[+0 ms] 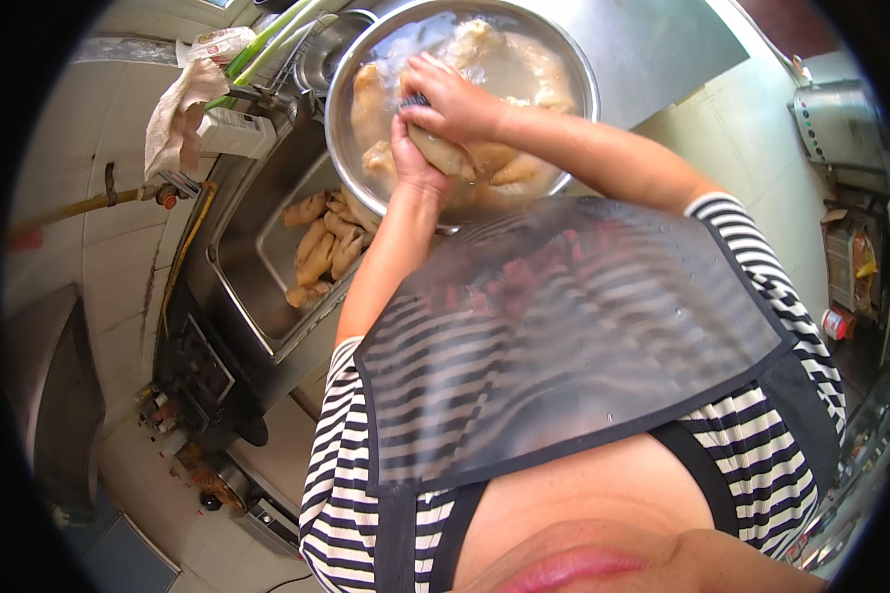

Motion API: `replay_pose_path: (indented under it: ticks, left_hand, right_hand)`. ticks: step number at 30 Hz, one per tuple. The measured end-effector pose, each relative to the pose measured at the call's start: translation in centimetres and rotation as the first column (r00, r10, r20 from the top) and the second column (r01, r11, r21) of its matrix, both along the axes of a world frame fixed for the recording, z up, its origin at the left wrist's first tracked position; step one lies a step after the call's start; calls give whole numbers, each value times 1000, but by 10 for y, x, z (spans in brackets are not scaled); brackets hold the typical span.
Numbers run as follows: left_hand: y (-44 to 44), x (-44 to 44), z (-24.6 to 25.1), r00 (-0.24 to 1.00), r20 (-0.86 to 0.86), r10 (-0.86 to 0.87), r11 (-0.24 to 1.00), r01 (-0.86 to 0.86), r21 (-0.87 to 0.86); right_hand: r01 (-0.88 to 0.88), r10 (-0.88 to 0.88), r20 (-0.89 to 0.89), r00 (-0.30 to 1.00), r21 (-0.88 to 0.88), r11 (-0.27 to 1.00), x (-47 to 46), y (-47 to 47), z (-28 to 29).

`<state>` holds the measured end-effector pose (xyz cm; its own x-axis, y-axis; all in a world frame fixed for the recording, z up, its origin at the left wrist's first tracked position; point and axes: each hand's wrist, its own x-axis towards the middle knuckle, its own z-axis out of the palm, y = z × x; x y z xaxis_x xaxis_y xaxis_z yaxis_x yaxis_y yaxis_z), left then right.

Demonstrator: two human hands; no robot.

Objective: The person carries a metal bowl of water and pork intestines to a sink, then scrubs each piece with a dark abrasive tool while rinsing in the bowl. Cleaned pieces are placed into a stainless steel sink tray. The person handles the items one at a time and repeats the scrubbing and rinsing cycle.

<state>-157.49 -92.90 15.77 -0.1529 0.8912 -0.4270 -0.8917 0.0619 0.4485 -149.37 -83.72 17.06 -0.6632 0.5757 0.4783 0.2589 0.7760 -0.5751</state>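
Note:
A large steel basin [595,104] of cloudy water stands before me, with several pale pig's trotters [368,93] in it. My left hand [419,159] grips one trotter [445,154] from the side nearest the sink, over the water. Across the upper part of that trotter lies my right hand [451,102], its fingers bent around a small dark item [415,101]. The dark item is mostly covered by the fingers, so I cannot tell what it is. Both hands are close together, and the far end of the held trotter is hidden beneath them.
Left of the basin is a steel sink [248,274] with more trotters [319,248] piled in it. A cloth [185,115] hangs near the faucet, beside a white container [237,133] and green onions [271,41]. A steel bowl [334,52] sits behind. A steel counter [660,52] extends right.

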Motion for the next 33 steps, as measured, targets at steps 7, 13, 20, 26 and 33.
replay_pose_path:
  ticks: [7,13,20,26,33]
  left_hand:
    - [11,-3,-5,996,52,-73,997,74,-4]
    - [1,-1,-10,982,97,-164,986,165,-4]
    - [1,-15,15,984,-125,-126,981,143,134]
    - [11,-38,16,989,-66,134,975,-120,185]
    - [15,-31,15,977,-99,188,927,-143,346]
  right_hand:
    - [37,-30,29,999,-304,952,-6,23,-6]
    - [79,-89,-44,995,-188,979,9,14,0]
    - [225,-511,-86,855,-827,515,36,55,-20]
    - [-449,-415,-379,827,-890,-83,65,10,-7]
    - [-666,-612,-441,657,-720,-195,46,-16,2]
